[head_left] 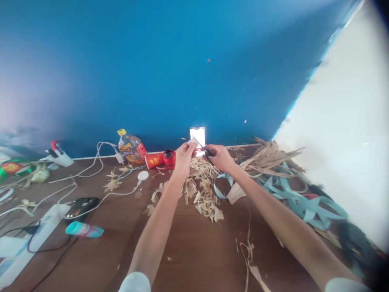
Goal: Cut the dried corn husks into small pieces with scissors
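In the head view, my right hand (221,157) is closed around a pair of dark-handled scissors (209,154), whose thin blades point up and to the left. My left hand (184,157) pinches a small pale piece (192,142), perhaps dried husk, close to the blades. Whether the blades touch it I cannot tell. Just behind both hands a bright lit phone screen (199,134) stands against the wall. Below them lies a heap of dry, straw-coloured husk scraps (208,198). A loop of light blue ribbon (219,187) sits beside my right wrist.
Long dry husks (270,157) and tangled blue ribbon (304,202) lie at the right. Leftward are a yellow-capped bottle (132,148), a red can-like container (154,160), a white charging puck (142,175), a turquoise roll (84,230) and a power strip (45,231) with cables.
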{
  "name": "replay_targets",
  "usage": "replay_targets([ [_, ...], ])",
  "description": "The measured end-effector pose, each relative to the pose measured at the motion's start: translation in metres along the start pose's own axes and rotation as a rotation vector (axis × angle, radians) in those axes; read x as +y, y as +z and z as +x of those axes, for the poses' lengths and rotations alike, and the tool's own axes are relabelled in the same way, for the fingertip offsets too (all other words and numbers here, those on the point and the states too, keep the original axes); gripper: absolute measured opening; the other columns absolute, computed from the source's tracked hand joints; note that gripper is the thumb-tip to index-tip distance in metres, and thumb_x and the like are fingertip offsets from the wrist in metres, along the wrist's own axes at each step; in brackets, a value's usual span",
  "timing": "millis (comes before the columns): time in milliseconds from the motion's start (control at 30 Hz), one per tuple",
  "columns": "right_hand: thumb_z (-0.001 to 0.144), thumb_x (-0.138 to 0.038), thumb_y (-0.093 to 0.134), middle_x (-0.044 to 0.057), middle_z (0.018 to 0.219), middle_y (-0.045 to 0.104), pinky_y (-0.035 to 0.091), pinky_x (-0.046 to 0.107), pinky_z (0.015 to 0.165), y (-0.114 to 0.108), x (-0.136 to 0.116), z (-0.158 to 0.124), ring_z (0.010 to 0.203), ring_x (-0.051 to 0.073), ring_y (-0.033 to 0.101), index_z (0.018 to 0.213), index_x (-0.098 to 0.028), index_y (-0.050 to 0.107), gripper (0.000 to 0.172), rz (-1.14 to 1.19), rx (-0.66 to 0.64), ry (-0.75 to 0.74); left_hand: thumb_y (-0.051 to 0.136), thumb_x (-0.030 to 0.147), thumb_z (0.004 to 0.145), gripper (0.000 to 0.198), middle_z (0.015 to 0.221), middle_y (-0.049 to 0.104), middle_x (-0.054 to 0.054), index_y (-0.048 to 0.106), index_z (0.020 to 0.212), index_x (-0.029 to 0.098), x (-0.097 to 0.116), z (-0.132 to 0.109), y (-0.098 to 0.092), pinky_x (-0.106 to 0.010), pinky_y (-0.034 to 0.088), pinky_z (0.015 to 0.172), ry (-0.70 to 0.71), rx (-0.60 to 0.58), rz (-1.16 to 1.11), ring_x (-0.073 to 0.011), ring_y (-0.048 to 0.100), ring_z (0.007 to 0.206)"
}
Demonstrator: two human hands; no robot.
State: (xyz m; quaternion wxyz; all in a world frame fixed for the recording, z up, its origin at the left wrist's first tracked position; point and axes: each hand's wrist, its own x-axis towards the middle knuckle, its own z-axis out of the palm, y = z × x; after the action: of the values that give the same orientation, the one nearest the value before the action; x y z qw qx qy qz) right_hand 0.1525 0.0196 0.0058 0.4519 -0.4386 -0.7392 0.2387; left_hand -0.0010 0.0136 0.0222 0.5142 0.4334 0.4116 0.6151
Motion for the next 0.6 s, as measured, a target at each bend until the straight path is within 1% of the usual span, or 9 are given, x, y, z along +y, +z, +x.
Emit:
replay_targets([
  [133, 0.067, -0.025, 0.058, 0.001, 0.066, 0.062, 0.031, 0.023, 0.052, 0.0002, -0.0017, -0.0001, 0.054, 0.011, 0.044, 0.095, -0.015, 0.070, 0.032, -0.018, -0.007, 0.025, 0.070, 0.036, 0.071, 0.026, 0.062, 0.054, 0.002, 0.063, 0.079, 0.013, 0.0045, -0.0011, -0.0002, -0.018, 0.034, 0.052, 0.034, -0.003, 0.048, -0.0040, 0.044, 0.052],
  [267, 0.068, -0.023, 0.057, 0.001, 0.069, 0.063, 0.032, 0.023, 0.053, -0.0007, -0.0005, 0.0000, 0.056, 0.011, 0.045, 0.092, -0.015, 0.071, 0.029, -0.017, 0.003, 0.004, 0.069, 0.038, 0.071, 0.027, 0.063, 0.054, 0.001, 0.064, 0.081, 0.013, 0.0026, -0.0005, -0.0018, -0.019, 0.033, 0.051, 0.053, -0.021, 0.086, -0.0046, 0.043, 0.053],
  [367, 0.069, -0.024, 0.057, 0.001, 0.064, 0.061, 0.031, 0.023, 0.052, -0.0017, 0.0012, -0.0001, 0.054, 0.010, 0.043, 0.091, -0.015, 0.072, 0.028, -0.019, -0.006, -0.002, 0.068, 0.038, 0.072, 0.026, 0.062, 0.052, 0.002, 0.063, 0.079, 0.014, 0.0022, 0.0003, -0.0040, -0.019, 0.030, 0.050, 0.075, -0.022, 0.111, -0.0048, 0.041, 0.053],
  [500, 0.070, -0.029, 0.059, 0.000, 0.061, 0.058, 0.028, 0.023, 0.049, -0.0023, -0.0002, -0.0010, 0.052, 0.010, 0.039, 0.093, -0.015, 0.071, 0.030, 0.008, -0.039, 0.048, 0.068, 0.035, 0.072, 0.022, 0.061, 0.048, 0.002, 0.062, 0.073, 0.014, 0.0057, -0.0005, -0.0058, -0.020, 0.028, 0.049, 0.106, -0.024, 0.137, -0.0052, 0.039, 0.053],
  [600, 0.069, -0.031, 0.060, -0.001, 0.060, 0.057, 0.027, 0.023, 0.048, -0.0029, -0.0016, -0.0014, 0.051, 0.009, 0.037, 0.093, -0.015, 0.071, 0.031, 0.001, -0.048, 0.068, 0.068, 0.034, 0.071, 0.020, 0.061, 0.048, 0.002, 0.063, 0.073, 0.015, 0.0074, -0.0016, -0.0058, -0.020, 0.028, 0.050, 0.121, -0.029, 0.164, -0.0057, 0.039, 0.053],
])
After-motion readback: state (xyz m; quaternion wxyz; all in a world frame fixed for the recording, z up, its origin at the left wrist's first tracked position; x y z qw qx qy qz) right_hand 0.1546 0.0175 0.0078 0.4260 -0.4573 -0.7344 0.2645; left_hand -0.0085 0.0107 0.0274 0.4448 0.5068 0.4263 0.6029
